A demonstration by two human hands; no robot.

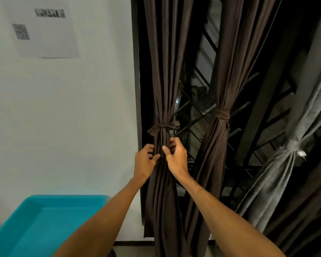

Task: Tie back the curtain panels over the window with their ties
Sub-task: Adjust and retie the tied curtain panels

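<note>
Our two forearms reach upward. Our left hand and right hand each curl their fingers round the left brown panel, gripping just below its knotted tie. We count three tied panels over the window: this one, a second brown panel and a grey panel. One teal tub sits lower left.

Bin left of curtain panel

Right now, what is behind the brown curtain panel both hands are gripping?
Beside the brown curtain panel, a black window frame, dark glass and a diagonal metal grille show. Directly behind the gathered cloth, everything is covered.
</note>
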